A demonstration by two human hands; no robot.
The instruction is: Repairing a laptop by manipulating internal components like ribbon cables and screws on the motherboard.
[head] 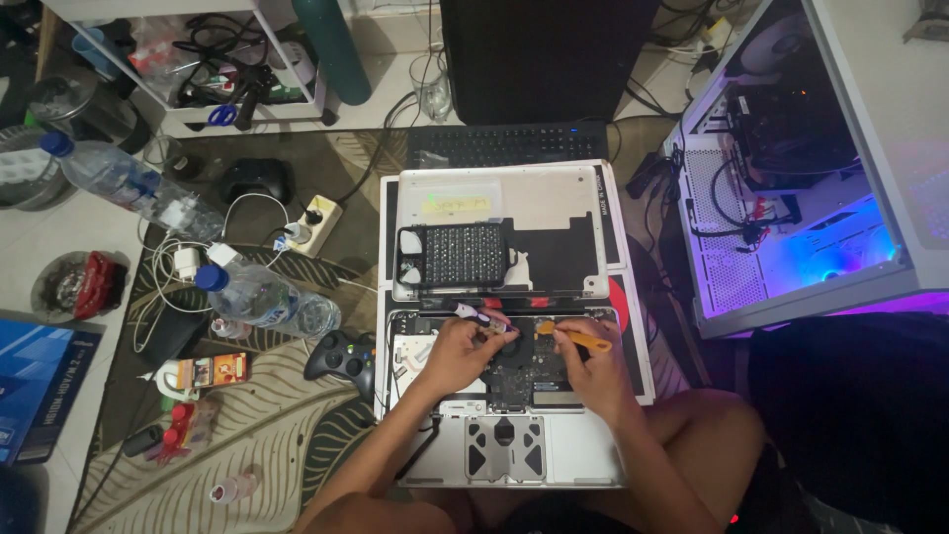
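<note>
An opened laptop lies bottom-up on the floor before me, its black circuit board exposed. My left hand rests over the board's left part and holds a small white and purple tube. My right hand grips an orange-handled tool pointing left over the fan area. The laptop's removed bottom cover lies just beyond, with a black screwdriver bit case on it.
A black game controller and two plastic water bottles lie to the left, with a power strip and cables. A lit white computer case stands at right. A black keyboard sits ahead. My bare knees frame the laptop.
</note>
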